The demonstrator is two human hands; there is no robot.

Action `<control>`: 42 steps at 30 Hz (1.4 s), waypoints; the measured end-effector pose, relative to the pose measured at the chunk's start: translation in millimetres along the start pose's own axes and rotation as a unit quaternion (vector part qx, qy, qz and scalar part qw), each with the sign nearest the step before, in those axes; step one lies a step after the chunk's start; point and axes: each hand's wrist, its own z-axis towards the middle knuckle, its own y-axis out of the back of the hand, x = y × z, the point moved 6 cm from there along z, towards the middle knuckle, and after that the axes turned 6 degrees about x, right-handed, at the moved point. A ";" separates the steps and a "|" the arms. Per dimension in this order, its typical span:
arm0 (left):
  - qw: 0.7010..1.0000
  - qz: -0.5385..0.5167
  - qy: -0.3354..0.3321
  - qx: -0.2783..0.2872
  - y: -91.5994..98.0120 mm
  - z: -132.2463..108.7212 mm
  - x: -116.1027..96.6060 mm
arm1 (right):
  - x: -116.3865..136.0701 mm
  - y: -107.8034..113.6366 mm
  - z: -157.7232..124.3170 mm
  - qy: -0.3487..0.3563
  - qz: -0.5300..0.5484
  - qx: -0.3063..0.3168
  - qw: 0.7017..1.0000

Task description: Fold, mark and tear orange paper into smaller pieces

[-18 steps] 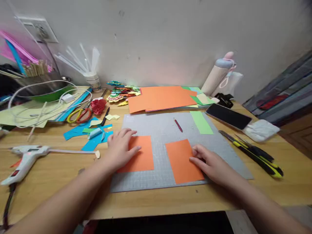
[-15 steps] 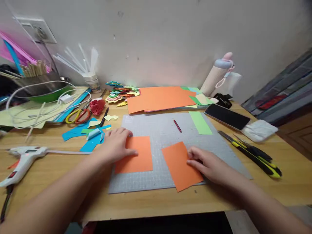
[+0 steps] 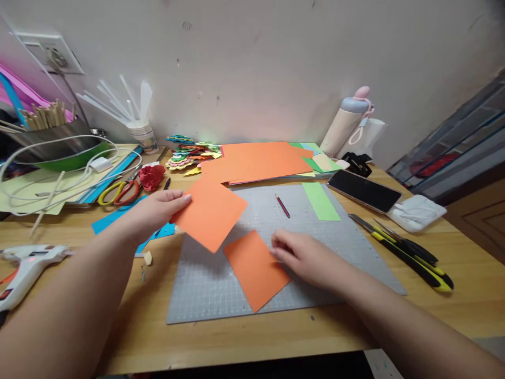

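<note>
My left hand [image 3: 168,205] pinches one orange paper square [image 3: 213,213] by its left side, thumb on top, and holds it above the cutting mat [image 3: 197,300]. A second orange paper piece [image 3: 256,271] lies low over the mat, turned at an angle. The curled fingers and thumb of my right hand [image 3: 294,255] close on its upper right edge. Beyond the right hand a dark red pencil [image 3: 282,206] and a light green paper strip [image 3: 321,201] rest on the mat.
Right of the mat lie a yellow-black utility knife [image 3: 410,258], a phone [image 3: 365,190] and a white charger [image 3: 418,212]. Orange sheets [image 3: 264,160] are stacked behind it. On the left are a glue gun [image 3: 27,268], scissors [image 3: 120,192] and blue paper scraps [image 3: 114,216].
My left hand has lifted its orange square off the mat and tilted it, moving up and left. My right hand has shifted left with the other orange piece, which has turned.
</note>
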 end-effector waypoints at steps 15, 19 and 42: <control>0.998 0.017 -0.007 0.056 -140.8 47.1 -12.6 | -98.7 59.6 29.1 -0.258 -0.117 -0.221 0.933; 0.977 0.175 -0.082 -0.090 -101.6 64.3 -29.3 | -117.3 65.4 25.3 -0.265 -0.110 -0.226 0.931; 0.597 0.569 -0.519 -0.225 -96.5 -66.3 -33.1 | 3.2 -25.1 36.9 0.022 0.623 0.024 0.782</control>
